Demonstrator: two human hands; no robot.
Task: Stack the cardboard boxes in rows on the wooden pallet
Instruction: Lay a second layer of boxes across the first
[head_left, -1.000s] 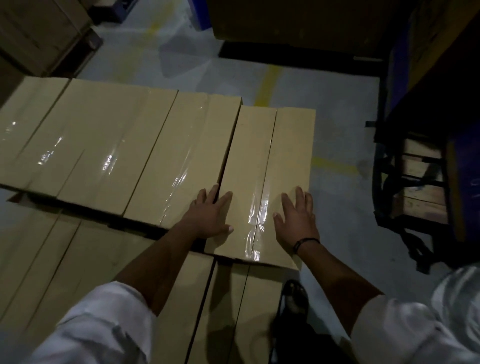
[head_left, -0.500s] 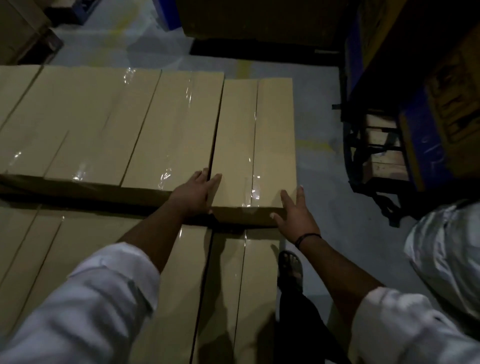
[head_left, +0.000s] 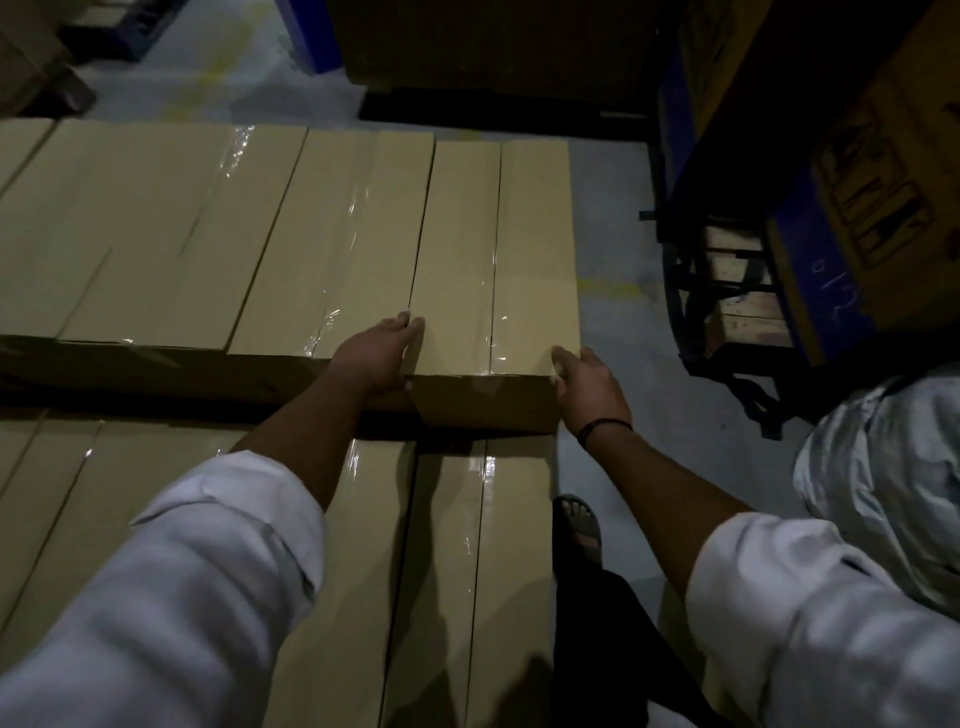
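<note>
A dim warehouse with a grey concrete floor (head_left: 613, 218), streaked with faded yellow paint, lay around you.

From the left edge ran an upper row of long tan cardboard boxes (head_left: 156, 223), sealed along their tops with glossy clear tape and lying side by side. They sat on a lower row (head_left: 447, 545) of the same boxes nearer to you. The wooden pallet beneath was hidden by the stack.

Your left hand (head_left: 376, 358), reaching from a rolled white sleeve (head_left: 208, 571), lay with its fingers flat and straight on the near left corner of the rightmost box (head_left: 498, 249). This likely steadied it against its neighbour, which it touched along its whole length.

Your right hand (head_left: 589, 389), with a dark wristband (head_left: 602, 428), clasped the near right corner, thumb over the top edge and fingers out of sight down the side. Holding both corners probably let you square the end with the row, as it jutted slightly towards you.

Below it your sandalled foot (head_left: 576, 519) stood on the floor. Far right, pale wooden blocks (head_left: 737, 291) showed under a dark blue-edged load.

Counted left to right, the upper row showed three whole boxes plus a sliver of a fourth. The lower row showed at least two, with more under your arm. Two hands were in view, and one foot.
</note>
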